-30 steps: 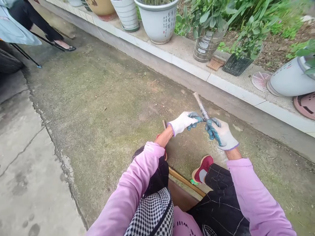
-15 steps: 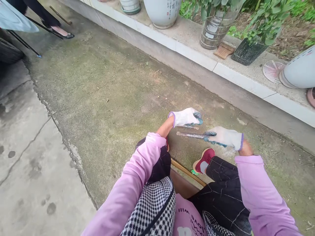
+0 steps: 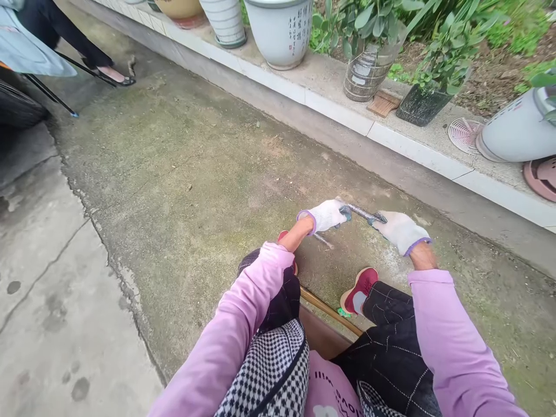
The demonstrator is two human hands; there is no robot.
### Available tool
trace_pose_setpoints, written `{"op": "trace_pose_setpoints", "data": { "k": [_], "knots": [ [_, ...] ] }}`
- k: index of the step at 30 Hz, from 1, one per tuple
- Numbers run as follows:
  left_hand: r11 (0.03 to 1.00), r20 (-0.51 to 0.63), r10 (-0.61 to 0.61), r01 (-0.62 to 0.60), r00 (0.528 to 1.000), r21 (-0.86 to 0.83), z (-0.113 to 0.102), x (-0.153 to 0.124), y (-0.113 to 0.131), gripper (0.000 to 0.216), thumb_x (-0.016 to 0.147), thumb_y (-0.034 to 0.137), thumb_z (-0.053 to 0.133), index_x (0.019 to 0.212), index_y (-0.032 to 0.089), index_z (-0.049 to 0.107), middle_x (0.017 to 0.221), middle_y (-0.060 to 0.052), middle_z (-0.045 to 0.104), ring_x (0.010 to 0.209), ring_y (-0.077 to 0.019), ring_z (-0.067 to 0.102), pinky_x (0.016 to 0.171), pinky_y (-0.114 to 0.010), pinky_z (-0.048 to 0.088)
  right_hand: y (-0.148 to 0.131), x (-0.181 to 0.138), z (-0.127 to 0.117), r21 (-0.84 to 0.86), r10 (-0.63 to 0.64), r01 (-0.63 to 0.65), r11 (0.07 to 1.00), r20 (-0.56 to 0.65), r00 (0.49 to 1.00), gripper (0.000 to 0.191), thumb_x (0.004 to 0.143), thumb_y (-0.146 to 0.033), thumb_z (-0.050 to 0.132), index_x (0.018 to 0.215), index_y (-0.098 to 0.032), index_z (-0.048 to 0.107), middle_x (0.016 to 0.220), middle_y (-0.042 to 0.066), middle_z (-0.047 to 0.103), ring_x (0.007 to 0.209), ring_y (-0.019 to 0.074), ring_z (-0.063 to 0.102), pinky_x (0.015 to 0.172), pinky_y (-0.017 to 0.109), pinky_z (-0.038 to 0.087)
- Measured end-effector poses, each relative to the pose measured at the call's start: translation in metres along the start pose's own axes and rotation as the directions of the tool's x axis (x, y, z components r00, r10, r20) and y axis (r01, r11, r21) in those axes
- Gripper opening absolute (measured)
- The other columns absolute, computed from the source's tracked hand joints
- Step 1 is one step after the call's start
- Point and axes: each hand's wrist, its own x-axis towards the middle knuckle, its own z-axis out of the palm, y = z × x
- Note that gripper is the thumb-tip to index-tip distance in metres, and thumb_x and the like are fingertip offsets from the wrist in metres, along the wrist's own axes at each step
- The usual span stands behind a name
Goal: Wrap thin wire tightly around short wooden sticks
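My left hand [image 3: 330, 215] and my right hand [image 3: 396, 230] wear white knit gloves with dark grip palms and purple cuffs. Between them stretches a short thin rod wrapped in silvery wire [image 3: 362, 212]. The right fingers are closed around its right end, while the left fingers are pinched at its other end. A second similar silvery rod [image 3: 324, 240] shows below the left hand; its upper part is hidden by the glove. I cannot tell whether the left hand also holds it. Both hands are above the ground, beyond my knees.
Red shoes [image 3: 362, 286] and a wooden bar [image 3: 330, 310] are below my hands. A tiled ledge [image 3: 330, 110] with white flowerpots [image 3: 280, 35] and potted plants [image 3: 425, 98] runs along the far side. Another person's foot [image 3: 117, 77] is at upper left, near thin dark legs of furniture [image 3: 52, 95].
The wire-wrapped rod has risen and turned, its left end now at my left fingers. The second rod shows lower and further left. The view has tilted slightly up.
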Motion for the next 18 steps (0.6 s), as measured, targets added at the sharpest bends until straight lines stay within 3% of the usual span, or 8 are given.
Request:
{"op": "trace_pose_setpoints", "data": {
  "k": [3, 4, 6, 8, 10, 12, 16, 18],
  "knots": [
    [0.964, 0.053, -0.009, 0.022, 0.999, -0.265, 0.002, -0.005, 0.007, 0.018, 0.096, 0.017, 0.065, 0.106, 0.017, 0.08, 0.063, 0.006, 0.06, 0.052, -0.0091, 0.047, 0.051, -0.019, 0.04, -0.001, -0.002, -0.006, 0.307, 0.105, -0.076, 0.949, -0.078, 0.991, 0.027, 0.1, -0.045, 0.065, 0.094, -0.022, 0.077, 0.08, 0.008, 0.075, 0.067, 0.0207, 0.063, 0.06, 0.031, 0.048],
    [0.944, 0.056, -0.004, 0.022, 0.998, -0.33, 0.002, -0.005, 0.009, 0.02, 0.098, 0.018, 0.064, 0.109, 0.016, 0.08, 0.062, 0.006, 0.059, 0.05, -0.0087, 0.046, 0.049, -0.018, 0.039, -0.002, -0.005, -0.008, 0.486, 0.138, -0.074, 0.871, -0.098, 0.986, 0.032, 0.098, -0.052, 0.067, 0.096, -0.022, 0.077, 0.077, 0.006, 0.073, 0.062, 0.0193, 0.06, 0.056, 0.031, 0.047],
    [0.908, 0.048, 0.008, 0.013, 0.999, -0.419, 0.001, -0.006, 0.011, 0.02, 0.098, 0.02, 0.064, 0.108, 0.014, 0.08, 0.062, 0.006, 0.06, 0.048, -0.0079, 0.048, 0.048, -0.017, 0.041, -0.005, -0.013, -0.012, 0.784, 0.144, -0.017, 0.62, -0.093, 0.985, 0.048, 0.089, -0.067, 0.075, 0.101, -0.02, 0.078, 0.073, 0.003, 0.068, 0.053, 0.0161, 0.053, 0.047, 0.03, 0.045],
    [0.885, 0.044, 0.012, 0.01, 0.999, -0.465, -0.001, -0.004, 0.011, 0.018, 0.098, 0.021, 0.064, 0.104, 0.014, 0.079, 0.062, 0.005, 0.062, 0.048, -0.0075, 0.049, 0.049, -0.017, 0.043, -0.008, -0.021, -0.016, 0.919, 0.081, 0.03, 0.393, -0.067, 0.994, 0.062, 0.079, -0.076, 0.084, 0.103, -0.019, 0.079, 0.071, 0.001, 0.065, 0.048, 0.0133, 0.049, 0.042, 0.028, 0.042],
    [0.875, 0.045, 0.011, 0.012, 0.999, -0.484, -0.003, -0.003, 0.009, 0.017, 0.097, 0.018, 0.062, 0.1, 0.014, 0.078, 0.061, 0.005, 0.062, 0.047, -0.0073, 0.051, 0.049, -0.017, 0.044, -0.011, -0.027, -0.019, 0.958, 0.014, 0.042, 0.284, -0.047, 0.999, 0.067, 0.075, -0.078, 0.088, 0.103, -0.018, 0.08, 0.07, 0.0, 0.064, 0.046, 0.0116, 0.047, 0.039, 0.027, 0.038],
    [0.872, 0.058, 0.017, 0.013, 0.998, -0.489, -0.003, -0.003, 0.007, 0.017, 0.095, 0.016, 0.061, 0.098, 0.014, 0.078, 0.06, 0.005, 0.062, 0.047, -0.0074, 0.051, 0.048, -0.016, 0.044, -0.012, -0.027, -0.019, 0.958, 0.017, 0.051, 0.282, -0.058, 0.998, 0.064, 0.076, -0.077, 0.087, 0.101, -0.018, 0.079, 0.069, 0.0, 0.064, 0.045, 0.0111, 0.047, 0.038, 0.026, 0.037],
    [0.867, 0.14, 0.048, 0.028, 0.989, -0.497, 0.002, -0.004, 0.006, 0.014, 0.093, 0.02, 0.066, 0.098, 0.015, 0.078, 0.059, 0.005, 0.062, 0.045, -0.0073, 0.05, 0.045, -0.016, 0.04, -0.01, -0.017, -0.013, 0.876, 0.198, 0.038, 0.482, -0.15, 0.969, 0.052, 0.078, -0.07, 0.087, 0.093, -0.022, 0.075, 0.067, 0.001, 0.065, 0.049, 0.013, 0.049, 0.04, 0.026, 0.043],
    [0.853, 0.182, 0.051, 0.052, 0.982, -0.519, 0.005, -0.004, 0.006, 0.015, 0.092, 0.024, 0.068, 0.1, 0.015, 0.078, 0.059, 0.005, 0.062, 0.043, -0.0065, 0.049, 0.046, -0.016, 0.039, -0.011, -0.017, -0.011, 0.874, 0.231, 0.029, 0.486, -0.161, 0.96, 0.053, 0.077, -0.07, 0.088, 0.094, -0.022, 0.075, 0.066, 0.001, 0.064, 0.049, 0.0129, 0.049, 0.039, 0.026, 0.042]
  ]
}}
